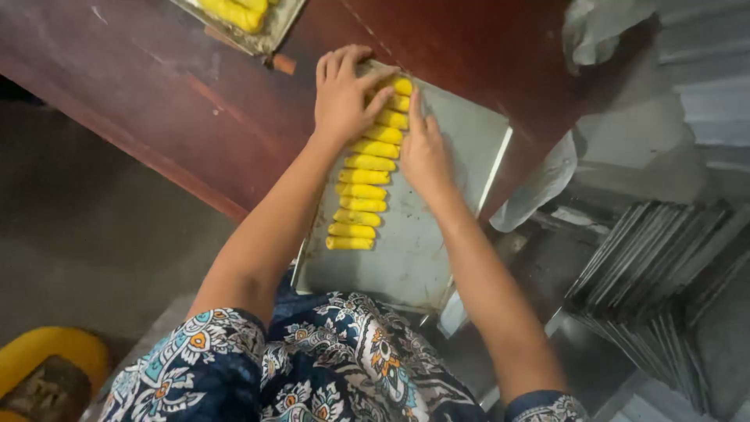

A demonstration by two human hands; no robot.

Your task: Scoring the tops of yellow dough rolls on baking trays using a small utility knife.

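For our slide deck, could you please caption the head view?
Left hand and right hand press a row of yellow dough rolls on a metal baking tray atop a dark wooden table.

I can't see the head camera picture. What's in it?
Two bare hands, left hand and right hand, press on a row of yellow dough rolls on a metal tray atop a dark wooden table.

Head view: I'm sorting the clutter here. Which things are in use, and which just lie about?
In use: left hand, right hand, yellow dough rolls, metal tray.
Lying about: second tray of rolls, stacked trays, yellow stool.
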